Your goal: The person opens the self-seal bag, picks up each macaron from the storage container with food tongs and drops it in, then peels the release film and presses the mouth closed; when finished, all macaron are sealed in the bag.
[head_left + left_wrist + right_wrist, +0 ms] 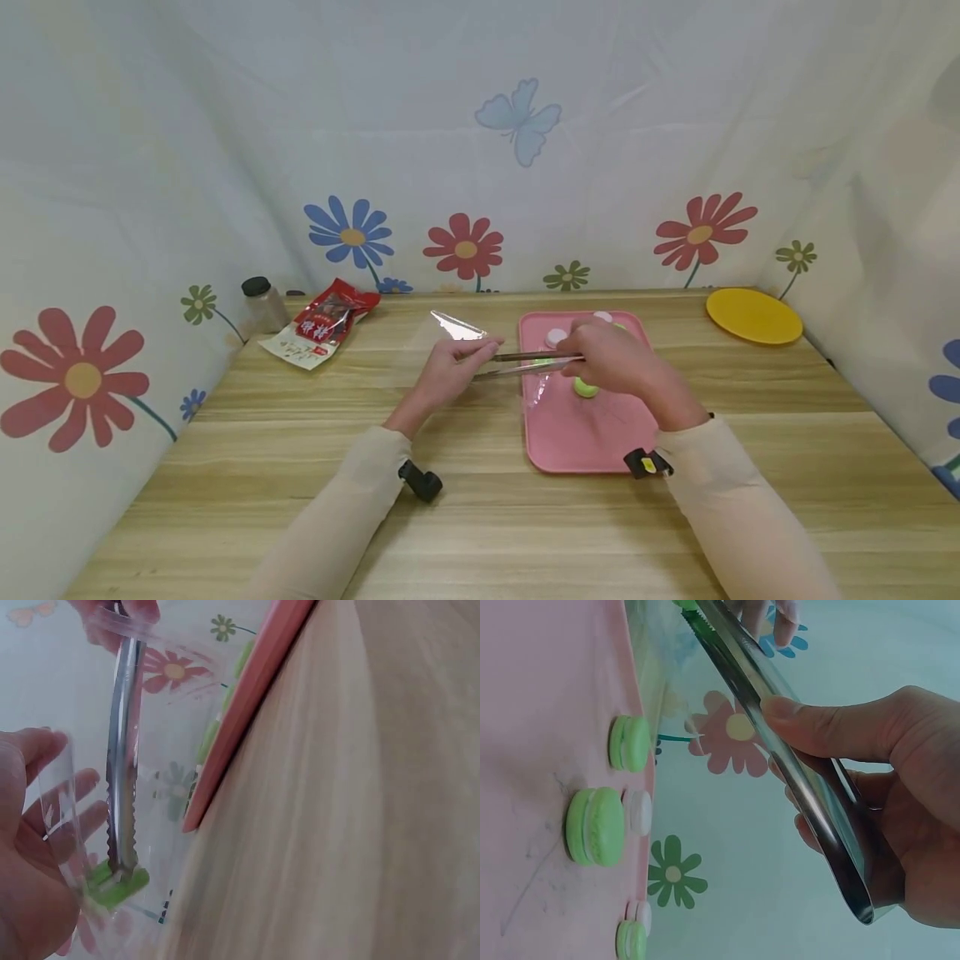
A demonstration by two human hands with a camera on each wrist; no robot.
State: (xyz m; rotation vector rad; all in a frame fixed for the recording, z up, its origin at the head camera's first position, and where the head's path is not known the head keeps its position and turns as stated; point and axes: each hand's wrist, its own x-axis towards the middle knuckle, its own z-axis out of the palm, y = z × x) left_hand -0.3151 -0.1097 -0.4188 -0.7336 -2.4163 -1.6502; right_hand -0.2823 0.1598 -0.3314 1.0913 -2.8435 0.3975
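Sleeves [742, 500]: pale, reaching in over the wooden table [480, 533], a black device strapped at each wrist.
Right hand [611, 354]: above the tray, thumb and fingers wrapped around the tongs.
Left hand [450, 371]: left of the tray, pinching the edge of the clear bag, other fingers spread behind the film.
Tongs [124, 742]: metal, serrated near the tips, running sideways from the right hand into the bag.
Clear bag [161, 810]: glossy, partly over the tray's left edge.
Green macaron [120, 885]: inside the bag, at the tong tips; through the film it is hard to tell whether they clamp it or merely touch it.
Pink tray [558, 433]: flat on the table, holding three more green macarons [596, 825] and two pale ones [637, 812].
Back right: yellow plate [753, 317].
Back left: red-and-white snack packet [322, 321], just beside a black-lidded jar [265, 308].
Backdrop: white curtain [600, 100] with flowers and a blue butterfly.
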